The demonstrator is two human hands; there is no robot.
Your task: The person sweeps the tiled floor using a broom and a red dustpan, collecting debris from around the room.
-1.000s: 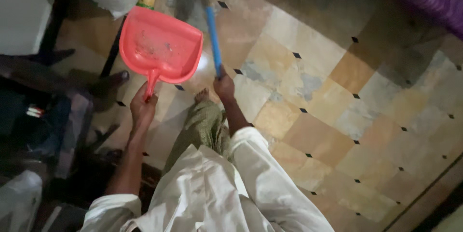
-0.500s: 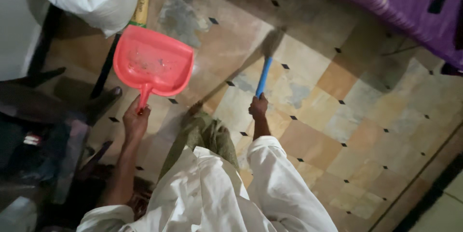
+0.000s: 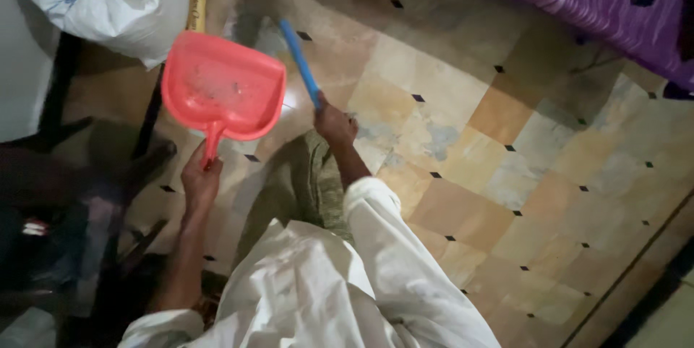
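dustpan coral red | broom handle bright blue | floor tiles tan, orange, grey with small black diamonds | cloth at 1 o'clock purple, striped | sack white

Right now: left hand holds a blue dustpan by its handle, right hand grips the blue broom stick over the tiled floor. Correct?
Not quite. The head view shows the dustpan in the left hand is red, not blue. The right hand does grip the blue broom stick over the tiled floor.

A room in a home: a tiled floor of beige and tan squares with small black diamond insets, a purple patterned bedcover along one edge (likely a bed), and a stuffed white sack beside dark furniture legs.
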